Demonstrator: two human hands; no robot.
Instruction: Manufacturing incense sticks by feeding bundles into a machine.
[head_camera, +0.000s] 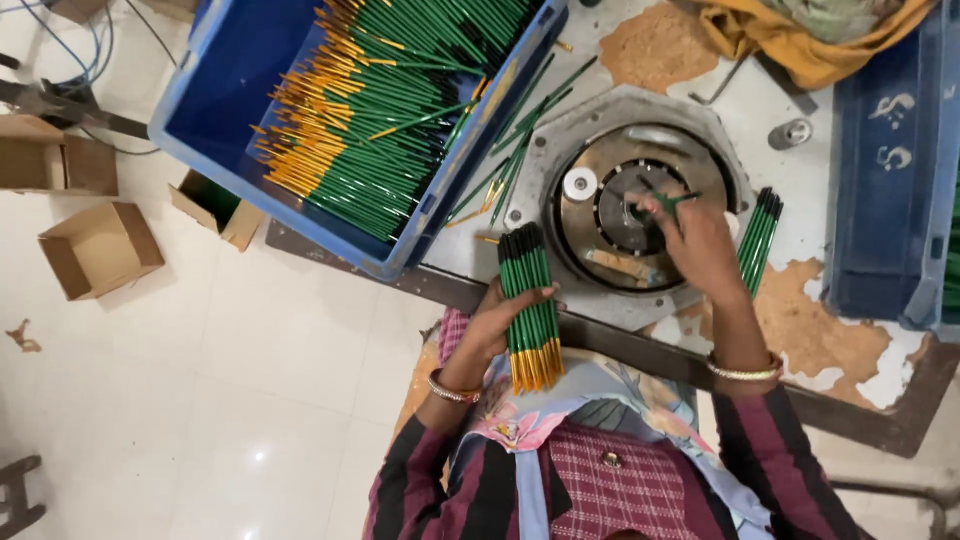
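A blue crate (235, 75) of green pencils sits at left. The left hand (500, 318) clamps a pencil bundle (528, 305) upright at the surface edge; the right hand (700, 235) pinches one pencil (672, 202) over the round machine plate (640, 205). A loosened grip could likely spill the bundle floorward.

A pale, glossy tiled floor (230, 400) fills the left side and throws back soft glare from light overhead. Open cardboard boxes (100, 248) lie scattered on it, with cables (70, 45) trailing near the top corner. The desk (830, 345) has a worn white top, its coating chipped away to brown patches.
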